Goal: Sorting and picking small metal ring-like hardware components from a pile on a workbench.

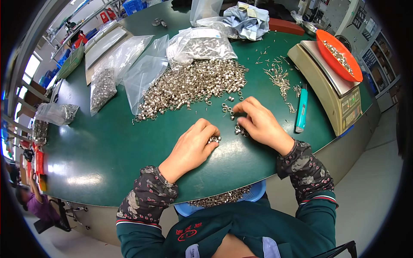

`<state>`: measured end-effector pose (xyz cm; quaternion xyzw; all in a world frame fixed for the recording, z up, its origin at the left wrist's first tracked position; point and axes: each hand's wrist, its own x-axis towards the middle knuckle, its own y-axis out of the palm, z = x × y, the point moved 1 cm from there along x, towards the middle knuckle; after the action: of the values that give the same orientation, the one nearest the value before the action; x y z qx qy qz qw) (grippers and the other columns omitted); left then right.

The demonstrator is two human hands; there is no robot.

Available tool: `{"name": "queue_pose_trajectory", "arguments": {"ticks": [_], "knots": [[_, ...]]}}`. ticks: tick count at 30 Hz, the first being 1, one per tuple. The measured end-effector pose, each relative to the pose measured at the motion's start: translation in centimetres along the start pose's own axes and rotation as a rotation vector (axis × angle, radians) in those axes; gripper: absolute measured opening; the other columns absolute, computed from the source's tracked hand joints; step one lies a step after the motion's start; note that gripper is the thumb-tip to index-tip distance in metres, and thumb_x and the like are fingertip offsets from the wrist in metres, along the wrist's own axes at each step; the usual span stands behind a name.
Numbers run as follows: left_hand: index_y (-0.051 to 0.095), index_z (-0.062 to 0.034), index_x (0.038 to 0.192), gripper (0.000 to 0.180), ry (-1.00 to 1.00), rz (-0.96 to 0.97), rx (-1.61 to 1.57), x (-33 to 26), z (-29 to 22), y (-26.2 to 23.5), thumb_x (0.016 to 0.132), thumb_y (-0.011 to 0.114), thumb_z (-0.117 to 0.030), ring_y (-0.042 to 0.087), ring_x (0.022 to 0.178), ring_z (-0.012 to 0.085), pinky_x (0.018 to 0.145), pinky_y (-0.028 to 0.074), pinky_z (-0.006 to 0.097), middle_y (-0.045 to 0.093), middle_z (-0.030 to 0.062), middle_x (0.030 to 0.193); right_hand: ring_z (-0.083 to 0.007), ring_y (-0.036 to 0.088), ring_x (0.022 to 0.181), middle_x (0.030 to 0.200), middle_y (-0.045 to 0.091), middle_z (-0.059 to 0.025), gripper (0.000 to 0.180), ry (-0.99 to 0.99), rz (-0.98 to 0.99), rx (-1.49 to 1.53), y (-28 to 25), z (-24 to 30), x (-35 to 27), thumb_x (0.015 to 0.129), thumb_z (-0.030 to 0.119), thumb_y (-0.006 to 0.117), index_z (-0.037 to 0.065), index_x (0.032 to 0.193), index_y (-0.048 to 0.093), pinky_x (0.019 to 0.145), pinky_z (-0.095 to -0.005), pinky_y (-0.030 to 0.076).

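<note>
My left hand (pixel 191 148) rests low over the green table, its fingers curled around several small shiny metal rings (pixel 214 139) that show beside the thumb. To its right, my right hand (pixel 261 124) has bent fingers, with a gap between index finger and thumb. Loose metal rings (pixel 227 109) lie at its index fingertip, and more rings (pixel 238 129) sit beside its thumb; the other fingertips are hidden. Beyond both hands spreads a large heap of the same rings (pixel 195 84). A clear plastic bag of rings (pixel 208 45) lies against the back of the heap.
On the right stand a scale (pixel 320 88) with an orange dish (pixel 320 45), a teal utility knife (pixel 302 109) and scattered small metal pins (pixel 279 79). Filled plastic bags (pixel 103 88) lie left. A blue basket (pixel 185 209) of metal parts sits below the front edge. Another person (pixel 41 208) sits far left.
</note>
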<state>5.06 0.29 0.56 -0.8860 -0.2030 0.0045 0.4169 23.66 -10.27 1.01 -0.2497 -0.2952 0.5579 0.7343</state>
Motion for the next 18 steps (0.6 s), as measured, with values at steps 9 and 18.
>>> {"name": "queue_pose_trajectory", "arguments": {"ticks": [9,18], "knots": [[0.059,-0.0011,0.106,0.021,-0.029,-0.053,-0.038,-0.2,0.7,0.5,0.086,0.054,0.004,0.058,0.091,0.0274,0.079,0.048,0.035,0.054,0.0119,0.1,-0.035,0.06,0.088,0.098,0.057,-0.0143,0.028,-0.125,-0.025,-0.122,1.0,-0.6,-0.1,0.077,-0.008,0.051,0.001,0.101,0.062,0.076,-0.0416,0.049],[0.059,-0.001,0.111,0.027,-0.055,-0.075,-0.158,0.0,0.9,0.5,0.086,0.052,0.005,0.058,0.095,0.0279,0.082,0.048,0.036,0.055,0.0129,0.101,-0.0342,0.06,0.09,0.096,0.058,-0.0142,0.019,-0.073,-0.072,-0.017,0.7,-0.3,-1.4,0.087,0.0,0.05,0.002,0.101,0.063,0.078,-0.0408,0.048]]}}
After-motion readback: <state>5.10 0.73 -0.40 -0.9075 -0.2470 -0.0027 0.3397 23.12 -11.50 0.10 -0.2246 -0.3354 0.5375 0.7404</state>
